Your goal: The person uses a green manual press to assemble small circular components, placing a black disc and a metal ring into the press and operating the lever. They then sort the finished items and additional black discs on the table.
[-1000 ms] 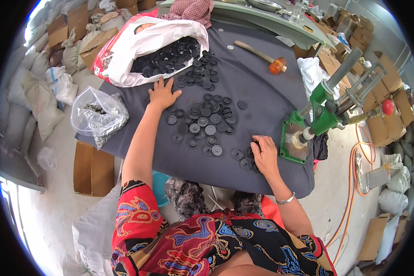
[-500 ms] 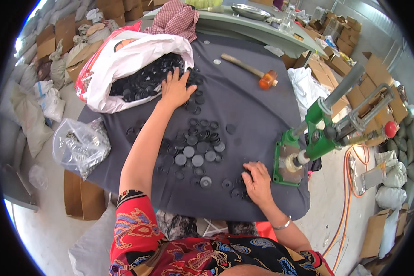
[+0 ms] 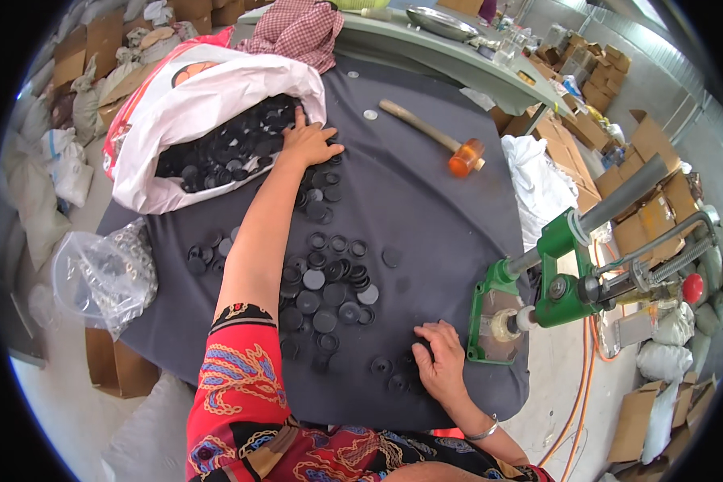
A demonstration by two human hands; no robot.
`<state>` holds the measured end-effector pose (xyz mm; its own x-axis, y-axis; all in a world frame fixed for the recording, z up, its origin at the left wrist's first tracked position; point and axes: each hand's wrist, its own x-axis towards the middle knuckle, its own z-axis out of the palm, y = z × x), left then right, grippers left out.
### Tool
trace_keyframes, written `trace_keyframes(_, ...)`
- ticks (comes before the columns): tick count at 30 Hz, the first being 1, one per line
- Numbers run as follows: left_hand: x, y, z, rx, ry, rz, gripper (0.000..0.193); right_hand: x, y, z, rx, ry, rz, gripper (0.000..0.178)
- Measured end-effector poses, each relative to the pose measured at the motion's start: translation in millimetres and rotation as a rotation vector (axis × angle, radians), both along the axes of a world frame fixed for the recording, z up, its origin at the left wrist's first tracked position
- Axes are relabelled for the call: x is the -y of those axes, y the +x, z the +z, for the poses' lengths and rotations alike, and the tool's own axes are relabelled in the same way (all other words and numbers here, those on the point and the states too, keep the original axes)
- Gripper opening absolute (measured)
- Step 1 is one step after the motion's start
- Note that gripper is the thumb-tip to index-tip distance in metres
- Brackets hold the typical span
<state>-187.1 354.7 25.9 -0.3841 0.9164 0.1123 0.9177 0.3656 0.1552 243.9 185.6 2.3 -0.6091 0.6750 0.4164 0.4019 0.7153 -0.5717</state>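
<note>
My left hand point(image 3: 307, 146) reaches far across the table with its fingers spread, at the mouth of a white and red bag point(image 3: 136, 173). Black round plastic caps point(image 3: 217, 153) fill that bag, and more spill out beneath my hand and wrist. Below lies a loose pile of the same caps point(image 3: 324, 321), some face up, others showing ring-shaped undersides. My right hand point(image 3: 442, 357) rests on the dark tablecloth, fingers loosely bent and thumb apart, with nothing visible in it. Beside it sit a few caps point(image 3: 398, 382), partly covered by the hand.
A green hand press point(image 3: 554, 277) with a red knob stands at the table's right edge. A mallet point(image 3: 442, 138) with an amber head lies toward the back. On the left is a clear bag of small metal parts point(image 3: 120, 273). A checked cloth point(image 3: 293, 34) is behind the bag.
My left hand has moved slightly farther over the spilled caps at the bag's mouth, its fingers spread wider. My right hand stays by the nearby caps. The whole view has shifted and turned a little.
</note>
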Motion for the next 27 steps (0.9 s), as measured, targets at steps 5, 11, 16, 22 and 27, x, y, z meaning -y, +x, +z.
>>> trace_keyframes(5, 51, 28, -8, -0.019, 0.011, -0.053, 0.054, -3, -1, -2, -0.029, 0.031, 0.012, 0.023)
trace_keyframes(11, 122, 84, -7, 0.1, 0.016, -0.166, 0.054, -5, -3, -5, -0.058, 0.059, 0.013, 0.021)
trace_keyframes(16, 154, 128, -13, 0.09, 0.002, -0.291, 0.068, -4, -2, -6, -0.064, 0.07, -0.003, 0.02)
trace_keyframes(22, 184, 109, -7, -0.064, -0.091, -0.002, 0.075, -4, -2, -12, -0.097, 0.152, -0.02, 0.017)
trace_keyframes(27, 215, 115, -25, -0.092, 0.061, -0.072, 0.063, -5, -2, -16, -0.101, 0.144, -0.029, 0.016)
